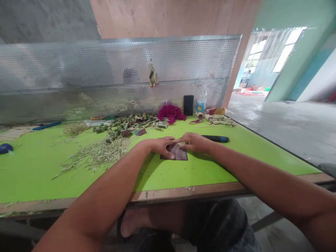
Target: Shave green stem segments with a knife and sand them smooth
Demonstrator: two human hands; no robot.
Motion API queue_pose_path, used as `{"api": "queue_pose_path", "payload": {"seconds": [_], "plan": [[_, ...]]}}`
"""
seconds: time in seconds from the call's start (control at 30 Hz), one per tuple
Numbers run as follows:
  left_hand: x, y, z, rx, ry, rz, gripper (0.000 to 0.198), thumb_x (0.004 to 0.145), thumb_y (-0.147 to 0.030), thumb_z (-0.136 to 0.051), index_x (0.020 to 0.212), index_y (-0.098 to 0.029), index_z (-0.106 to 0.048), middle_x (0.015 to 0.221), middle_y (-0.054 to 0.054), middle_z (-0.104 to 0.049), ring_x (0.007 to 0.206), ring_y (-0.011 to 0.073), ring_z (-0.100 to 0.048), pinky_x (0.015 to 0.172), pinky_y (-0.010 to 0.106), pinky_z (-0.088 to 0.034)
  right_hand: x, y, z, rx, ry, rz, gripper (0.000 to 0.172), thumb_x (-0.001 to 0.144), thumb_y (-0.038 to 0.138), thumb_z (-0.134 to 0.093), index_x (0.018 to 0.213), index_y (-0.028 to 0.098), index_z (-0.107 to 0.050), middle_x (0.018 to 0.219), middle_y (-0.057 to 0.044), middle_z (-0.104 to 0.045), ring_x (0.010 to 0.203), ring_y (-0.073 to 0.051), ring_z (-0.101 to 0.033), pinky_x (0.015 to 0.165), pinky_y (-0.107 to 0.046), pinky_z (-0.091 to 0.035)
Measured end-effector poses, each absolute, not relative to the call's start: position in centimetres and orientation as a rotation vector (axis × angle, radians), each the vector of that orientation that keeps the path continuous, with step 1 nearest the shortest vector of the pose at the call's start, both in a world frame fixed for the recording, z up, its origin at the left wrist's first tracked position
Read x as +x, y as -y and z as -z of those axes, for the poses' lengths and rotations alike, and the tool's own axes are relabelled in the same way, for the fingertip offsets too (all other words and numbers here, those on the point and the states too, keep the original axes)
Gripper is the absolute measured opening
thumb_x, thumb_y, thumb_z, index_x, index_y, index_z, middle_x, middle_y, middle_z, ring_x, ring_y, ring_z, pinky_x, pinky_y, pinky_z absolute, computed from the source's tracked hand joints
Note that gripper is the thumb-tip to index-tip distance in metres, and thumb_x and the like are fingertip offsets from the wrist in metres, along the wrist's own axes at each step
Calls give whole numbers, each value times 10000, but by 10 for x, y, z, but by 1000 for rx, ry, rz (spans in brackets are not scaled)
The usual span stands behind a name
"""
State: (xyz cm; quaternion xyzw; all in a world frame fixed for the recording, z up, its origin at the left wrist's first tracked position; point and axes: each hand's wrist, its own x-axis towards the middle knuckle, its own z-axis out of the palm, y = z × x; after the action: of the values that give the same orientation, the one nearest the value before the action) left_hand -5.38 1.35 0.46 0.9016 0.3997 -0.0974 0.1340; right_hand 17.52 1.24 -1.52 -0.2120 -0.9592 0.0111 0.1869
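Observation:
A dark brownish-purple square sheet lies flat on the green table surface. My left hand rests on its left part, thumb spread away from the fingers. On the sheet's upper right, my right hand has its fingers pressed together around a small pale piece, mostly hidden by the fingers. Just behind my right wrist is a black tool handle with a blue band.
Pale shavings and cut green tube pieces cover the left centre. Magenta string, a black phone, a plastic bottle and pale bundled pieces stand or lie along the perforated metal panel.

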Motion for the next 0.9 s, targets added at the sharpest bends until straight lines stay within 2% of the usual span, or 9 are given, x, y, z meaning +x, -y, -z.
{"api": "queue_pose_path", "payload": {"seconds": [0.07, 0.17, 0.3, 0.43, 0.57, 0.7, 0.8, 0.9], "plan": [[-54, -14, -4, 2609, -1165, 288, 1132, 647, -789, -566, 1516, -185, -166, 1588, 126, -69, 1447, 312, -107, 1169, 390, -136, 175, -13, 16, -612, 2690, 33, 317, 888, 295, -544, 1141, 173, -692, 941, -102, -703, 862, -206, -591, 827, -343, -431], [-54, -14, -4, 2617, -1157, 290, 1141, 641, -791, -569, 1514, -173, -173, 1588, 128, -70, 1447, 316, -102, 1170, 389, -129, 175, -14, 16, -391, 2730, -24, 331, 891, 330, -547, 1150, 176, -684, 964, -99, -686, 892, -201, -576, 825, -325, -426], [-54, -13, -5, 2602, -1175, 290, 1142, 643, -787, -569, 1518, -176, -162, 1588, 126, -68, 1448, 316, -99, 1170, 392, -129, 177, -16, 15, -529, 2674, 56, 276, 879, 269, -549, 1071, 159, -713, 839, -94, -674, 797, -195, -560, 771, -329, -424], [-53, -12, -6, 2608, -1168, 292, 1127, 648, -770, -575, 1514, -171, -173, 1588, 124, -73, 1448, 312, -103, 1171, 388, -127, 178, -16, 16, -368, 2723, 52, 278, 875, 263, -553, 1096, 177, -698, 932, -95, -676, 870, -199, -555, 815, -329, -418], [-53, -14, -4, 2619, -1161, 275, 1122, 654, -769, -570, 1512, -161, -179, 1586, 131, -88, 1444, 311, -124, 1169, 383, -138, 176, -17, 17, -477, 2696, 72, 279, 879, 255, -546, 1093, 166, -701, 845, -90, -668, 799, -191, -548, 779, -329, -423], [-54, -15, -4, 2629, -1145, 277, 1123, 648, -775, -571, 1509, -162, -192, 1587, 126, -83, 1445, 318, -111, 1171, 389, -126, 176, -21, 19, -422, 2680, -43, 286, 878, 276, -552, 1106, 179, -694, 995, -99, -681, 897, -198, -572, 837, -330, -421], [-54, -13, -6, 2604, -1172, 289, 1114, 660, -776, -560, 1516, -177, -171, 1588, 124, -73, 1447, 314, -106, 1169, 397, -134, 177, -24, 21, -568, 2632, -24, 275, 876, 267, -550, 1067, 157, -715, 868, -100, -689, 828, -201, -581, 801, -337, -430], [-54, -13, -6, 2609, -1146, 292, 1115, 651, -771, -577, 1511, -173, -192, 1589, 126, -65, 1449, 309, -97, 1170, 387, -131, 178, -24, 22, -415, 2675, -78, 314, 871, 337, -575, 1124, 195, -695, 993, -91, -685, 906, -197, -581, 835, -322, -427]]}}
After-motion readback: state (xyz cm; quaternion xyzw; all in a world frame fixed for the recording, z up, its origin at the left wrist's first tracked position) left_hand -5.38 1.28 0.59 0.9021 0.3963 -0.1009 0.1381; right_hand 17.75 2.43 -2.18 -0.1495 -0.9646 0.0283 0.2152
